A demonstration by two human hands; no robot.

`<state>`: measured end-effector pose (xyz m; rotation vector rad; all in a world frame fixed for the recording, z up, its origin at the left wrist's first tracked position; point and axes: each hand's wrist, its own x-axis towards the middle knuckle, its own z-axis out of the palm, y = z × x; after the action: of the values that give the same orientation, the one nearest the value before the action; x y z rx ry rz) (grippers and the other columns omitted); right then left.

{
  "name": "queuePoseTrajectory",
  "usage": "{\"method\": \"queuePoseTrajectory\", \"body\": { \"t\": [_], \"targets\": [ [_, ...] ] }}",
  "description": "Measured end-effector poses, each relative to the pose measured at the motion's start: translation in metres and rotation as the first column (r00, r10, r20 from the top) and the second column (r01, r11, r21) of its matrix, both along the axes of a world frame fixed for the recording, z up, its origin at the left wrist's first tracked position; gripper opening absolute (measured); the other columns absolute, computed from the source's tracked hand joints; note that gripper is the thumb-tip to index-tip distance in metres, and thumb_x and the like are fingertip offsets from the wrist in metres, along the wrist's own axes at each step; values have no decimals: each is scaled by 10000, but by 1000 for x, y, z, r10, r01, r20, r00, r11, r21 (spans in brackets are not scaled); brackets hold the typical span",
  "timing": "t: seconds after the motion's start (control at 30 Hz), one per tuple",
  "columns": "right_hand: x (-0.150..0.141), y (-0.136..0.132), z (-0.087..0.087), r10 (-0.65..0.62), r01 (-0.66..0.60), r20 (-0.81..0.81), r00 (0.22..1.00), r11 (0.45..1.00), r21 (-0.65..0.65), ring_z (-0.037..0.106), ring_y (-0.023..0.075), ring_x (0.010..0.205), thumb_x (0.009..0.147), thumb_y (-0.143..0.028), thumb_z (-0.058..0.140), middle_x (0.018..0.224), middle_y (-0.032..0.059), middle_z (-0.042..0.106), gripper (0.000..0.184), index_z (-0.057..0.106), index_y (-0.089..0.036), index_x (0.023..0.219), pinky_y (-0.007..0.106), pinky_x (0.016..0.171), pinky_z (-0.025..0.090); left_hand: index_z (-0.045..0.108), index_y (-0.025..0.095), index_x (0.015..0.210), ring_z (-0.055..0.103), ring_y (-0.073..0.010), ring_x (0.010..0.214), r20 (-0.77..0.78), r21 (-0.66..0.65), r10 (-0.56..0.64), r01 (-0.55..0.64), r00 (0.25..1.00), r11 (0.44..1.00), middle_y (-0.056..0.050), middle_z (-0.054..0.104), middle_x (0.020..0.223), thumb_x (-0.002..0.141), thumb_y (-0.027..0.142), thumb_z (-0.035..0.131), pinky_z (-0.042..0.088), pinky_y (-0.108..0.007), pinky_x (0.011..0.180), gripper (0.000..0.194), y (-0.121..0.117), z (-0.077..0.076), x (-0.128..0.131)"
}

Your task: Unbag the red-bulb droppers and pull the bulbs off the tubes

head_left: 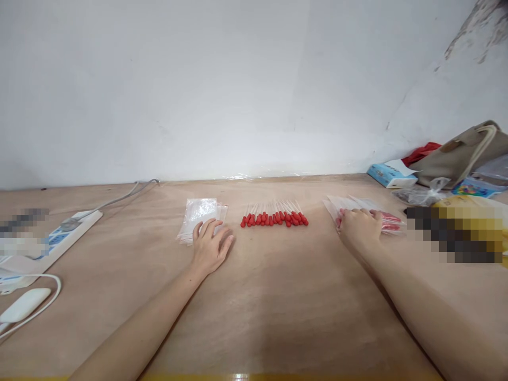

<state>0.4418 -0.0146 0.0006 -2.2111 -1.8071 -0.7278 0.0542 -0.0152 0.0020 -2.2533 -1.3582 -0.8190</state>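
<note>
At the left edge of the table (238,317), pixelation masks part of a white and blue power strip (79,233), which runs out of frame along with a white adapter (26,305) and its cable (59,286); a grey cord (115,202) trails towards the wall (238,90). The left hand (212,246) lies palm down, open with fingers loosely spread, covering the near right corner of a stack of clear plastic bags (200,211), too overlapped to count. Between the hands, red-tipped sticks (272,218) lie in a row, heads nearest the person, their pale stems faint. The right hand (361,225) covers part of some plastic packets (391,218) with red contents; its fingertips are hidden, so I cannot tell whether it grips them. Farther right, a blue tissue box (391,175) and a handbag (444,159) partly block a red item (423,153). Nearer sits a knotted clear bag (426,194), beside yellow packaging (456,203) half masked by pixelation; handbag and packaging are cut off at the right.
</note>
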Motion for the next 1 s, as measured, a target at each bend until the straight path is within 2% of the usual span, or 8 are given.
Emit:
{"method": "queuePoseTrajectory", "body": {
  "t": [0.1, 0.23, 0.37, 0.47, 0.53, 0.63, 0.77, 1.0],
  "targets": [
    [0, 0, 9, -43, 58, -88, 995, 982, 179, 548, 209, 729, 842, -247, 346, 775, 125, 613, 277, 585, -109, 816, 355, 716, 313, 619, 204, 915, 466, -238, 1080, 22, 11, -38, 37, 999, 999, -81, 576, 1035, 829, 314, 460, 266, -435, 957, 212, 0, 1, 0],
    [-1, -6, 41, -99, 286, -433, 896, 875, 391, 538, 202, 647, 876, -363, 289, 754, 115, 585, 340, 518, -122, 952, 301, 575, 322, 606, 202, 939, 463, -234, 1074, 84, 11, -71, 70, 994, 997, -77, 572, 1034, 821, 288, 477, 284, -427, 951, 195, 1, 2, 0],
    [-17, -19, 76, 308, 168, -611, 729, 786, 595, 528, 178, 700, 848, -381, 359, 759, 80, 556, 245, 481, -173, 806, 297, 622, 380, 576, 195, 983, 472, -204, 1056, 262, -46, -133, 150, 956, 988, -76, 554, 1032, 819, 277, 477, 345, -371, 937, 208, -6, 7, 8],
    [-51, -29, 78, 491, 35, -811, 317, 849, 528, 507, 140, 579, 777, -504, 445, 639, 9, 510, 315, 440, -197, 711, 273, 544, 416, 553, 201, 999, 513, -178, 989, 443, -159, -183, 278, 878, 947, -67, 550, 1031, 843, 300, 435, 408, -332, 887, 219, -15, 12, 21],
    [-81, -35, 65, 372, -172, -926, -66, 910, 378, 496, 120, 495, 729, -538, 497, 596, -25, 504, 336, 422, -211, 720, 261, 476, 433, 538, 198, 1020, 528, -169, 970, 556, -242, -180, 365, 812, 899, -63, 557, 1035, 866, 320, 390, 431, -316, 858, 246, -21, 14, 28],
    [-120, -43, 35, 97, -383, -934, -345, 894, 234, 497, 112, 435, 726, -533, 513, 578, -47, 522, 325, 402, -227, 737, 266, 423, 452, 488, 198, 1107, 549, -161, 938, 665, -368, -141, 485, 734, 793, -65, 563, 1057, 879, 351, 361, 448, -303, 822, 302, -29, 15, 36],
    [-142, -49, 8, -83, -502, -882, -463, 845, 183, 562, 126, 490, 722, -508, 544, 608, -35, 575, 321, 418, -213, 723, 277, 452, 491, 446, 221, 1161, 554, -163, 899, 612, -527, -141, 534, 778, 661, -61, 560, 1066, 800, 379, 521, 461, -291, 760, 401, -34, 12, 39],
    [-125, -47, 11, -314, -689, -832, -457, 717, 108, 648, 159, 728, 634, -286, 709, 803, 38, 671, 356, 560, -161, 932, 316, 711, 530, 542, 218, 1063, 518, -150, 825, 478, -551, -212, 479, 853, 683, -51, 532, 1046, 761, 297, 581, 433, -292, 742, 315, -20, 10, 29]
  ]
}}
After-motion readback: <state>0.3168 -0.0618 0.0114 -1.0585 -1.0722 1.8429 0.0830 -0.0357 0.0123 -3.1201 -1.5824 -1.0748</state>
